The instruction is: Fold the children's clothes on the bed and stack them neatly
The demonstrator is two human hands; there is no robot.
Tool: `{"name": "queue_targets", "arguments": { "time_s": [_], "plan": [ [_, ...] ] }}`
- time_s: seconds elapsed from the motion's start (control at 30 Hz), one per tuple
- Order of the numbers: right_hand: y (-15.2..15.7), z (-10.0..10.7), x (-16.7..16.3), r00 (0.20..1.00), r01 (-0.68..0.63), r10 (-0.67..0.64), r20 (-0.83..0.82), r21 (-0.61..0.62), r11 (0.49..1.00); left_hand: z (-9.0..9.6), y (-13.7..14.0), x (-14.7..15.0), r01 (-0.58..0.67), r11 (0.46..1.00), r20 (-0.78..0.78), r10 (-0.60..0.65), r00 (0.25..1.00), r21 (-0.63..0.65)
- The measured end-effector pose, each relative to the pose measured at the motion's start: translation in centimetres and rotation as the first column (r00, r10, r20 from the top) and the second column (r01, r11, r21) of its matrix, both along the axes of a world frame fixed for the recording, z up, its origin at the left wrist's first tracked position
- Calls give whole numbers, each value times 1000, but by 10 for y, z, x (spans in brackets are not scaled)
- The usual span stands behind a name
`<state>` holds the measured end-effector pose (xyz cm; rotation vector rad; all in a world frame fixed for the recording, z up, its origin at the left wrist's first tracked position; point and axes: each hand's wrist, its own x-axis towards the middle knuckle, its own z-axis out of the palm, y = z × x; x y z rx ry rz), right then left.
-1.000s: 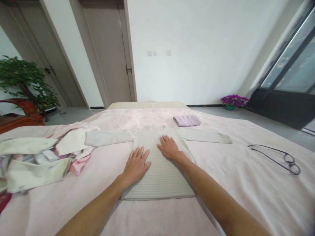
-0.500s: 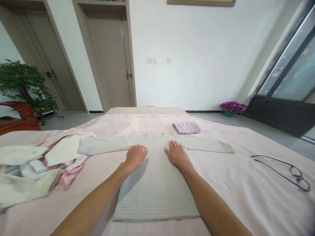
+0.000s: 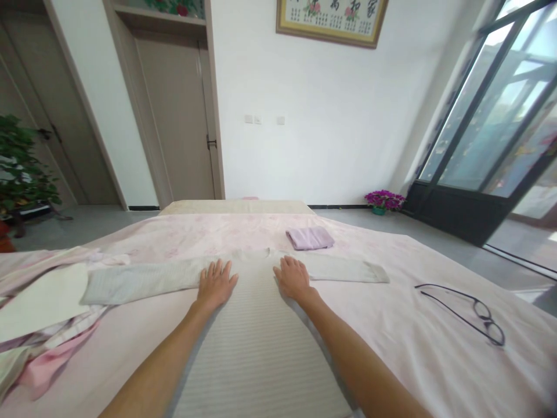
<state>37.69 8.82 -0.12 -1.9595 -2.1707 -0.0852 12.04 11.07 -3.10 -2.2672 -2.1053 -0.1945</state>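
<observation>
A pale grey, finely striped long-sleeved shirt (image 3: pixel 256 342) lies spread flat on the pink bed sheet, its collar away from me and both sleeves stretched out sideways. My left hand (image 3: pixel 215 284) rests palm down, fingers spread, on the shirt by the left shoulder. Flat on the right side of the chest, near that shoulder, is my right hand (image 3: pixel 292 278), its fingers extended. Neither hand grips the fabric. The shirt's bottom hem runs out of view at the lower edge.
A folded lilac cloth (image 3: pixel 310 238) lies beyond the right shoulder. Black-framed glasses (image 3: pixel 483 319) rest on the sheet (image 3: pixel 383 342) at right. Loose clothes (image 3: pixel 47 302) are heaped at left, touching the left sleeve. Purple flowers (image 3: pixel 385 200) stand on the floor by the glass door.
My left hand has shifted outward to the left shoulder and flattened with its fingers spread. My right hand stays on the right chest. The view has tilted up and turned slightly right.
</observation>
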Motion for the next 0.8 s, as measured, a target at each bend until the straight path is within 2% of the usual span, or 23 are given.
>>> {"name": "queue_targets", "arguments": {
  "time_s": [0.13, 0.2, 0.33, 0.53, 0.67, 0.8],
  "plan": [
    [23, -1, 4, 994, -114, 113, -16, -107, 988, 4, -2, 1, 6, 1000, -10, -6, 1000, 14],
    [33, -6, 1, 991, -130, 129, -21, -157, 979, 4, -3, 1, 11, 1000, -9, -11, 1000, 21],
    [50, -10, -9, 999, -52, 49, -23, -130, 990, 4, -3, 1, 15, 1000, -7, -15, 1000, 24],
    [70, -9, -16, 990, -142, 142, -9, -159, 977, 2, -1, 1, 8, 1000, -13, -8, 1000, 22],
    [77, 2, -1, 986, -152, 160, 38, -161, 975, 4, -2, 1, 18, 999, -10, -17, 1000, 33],
    [66, 9, 26, 992, -97, 108, 73, -133, 986, 5, -4, 1, 21, 998, -21, -20, 1000, 56]
  ]
}}
